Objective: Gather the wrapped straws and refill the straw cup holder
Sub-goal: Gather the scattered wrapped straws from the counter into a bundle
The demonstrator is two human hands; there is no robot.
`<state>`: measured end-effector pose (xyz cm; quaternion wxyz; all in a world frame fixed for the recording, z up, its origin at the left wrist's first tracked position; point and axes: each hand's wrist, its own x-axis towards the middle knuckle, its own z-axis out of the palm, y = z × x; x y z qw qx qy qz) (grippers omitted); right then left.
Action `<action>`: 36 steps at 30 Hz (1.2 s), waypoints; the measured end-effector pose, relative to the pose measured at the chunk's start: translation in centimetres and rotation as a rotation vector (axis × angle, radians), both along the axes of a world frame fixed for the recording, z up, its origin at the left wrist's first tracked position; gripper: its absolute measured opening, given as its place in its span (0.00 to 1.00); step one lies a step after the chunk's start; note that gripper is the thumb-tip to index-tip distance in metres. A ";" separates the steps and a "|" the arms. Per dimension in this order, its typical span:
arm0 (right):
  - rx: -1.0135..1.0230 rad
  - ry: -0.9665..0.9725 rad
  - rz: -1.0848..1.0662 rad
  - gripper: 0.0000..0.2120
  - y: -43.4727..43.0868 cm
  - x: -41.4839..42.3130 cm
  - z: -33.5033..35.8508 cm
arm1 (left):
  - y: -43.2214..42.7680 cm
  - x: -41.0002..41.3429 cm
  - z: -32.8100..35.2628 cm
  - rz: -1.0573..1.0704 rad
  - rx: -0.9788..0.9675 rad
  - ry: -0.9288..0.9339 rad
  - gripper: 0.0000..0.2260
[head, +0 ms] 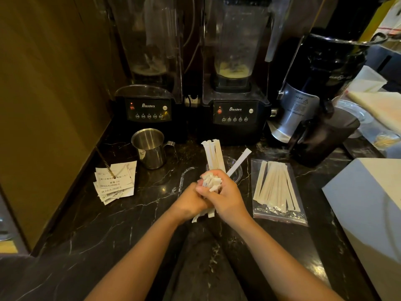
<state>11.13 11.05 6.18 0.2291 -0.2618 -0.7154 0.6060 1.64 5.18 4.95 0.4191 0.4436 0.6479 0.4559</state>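
Both hands grip one bundle of white wrapped straws (211,181) over the dark marble counter. My left hand (191,202) wraps the bundle's lower part, and my right hand (225,195) closes around its upper part; the straw ends stick out above and below the fists. Just behind the hands stands a clear plastic cup holder (235,168) with several wrapped straws (213,155) upright in it and one leaning right. To the right lies a clear plastic bag (280,213) with several more wrapped straws (274,185) on it.
A steel pitcher (149,148) stands back left, near a stack of paper slips (116,181). Two blenders (149,109) (235,114) line the back, with a black juicer (314,101) to their right. A white box (373,209) sits at the right edge. A wooden wall bounds the left.
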 end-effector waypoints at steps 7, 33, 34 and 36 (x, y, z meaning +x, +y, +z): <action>-0.054 -0.007 -0.021 0.27 0.0 0.0 -1.5 | -0.5 0.3 -0.6 -0.058 0.024 -0.009 0.18; -0.004 -0.093 -0.053 0.11 0.9 -1.2 0.9 | -0.3 -0.3 0.5 0.059 0.040 0.005 0.21; 0.020 -0.078 -0.051 0.10 1.2 -1.3 1.8 | -0.1 -0.6 1.4 0.051 0.056 0.038 0.20; 0.042 -0.038 -0.054 0.06 1.8 -1.5 3.9 | 0.5 -1.1 3.0 0.015 0.097 0.111 0.14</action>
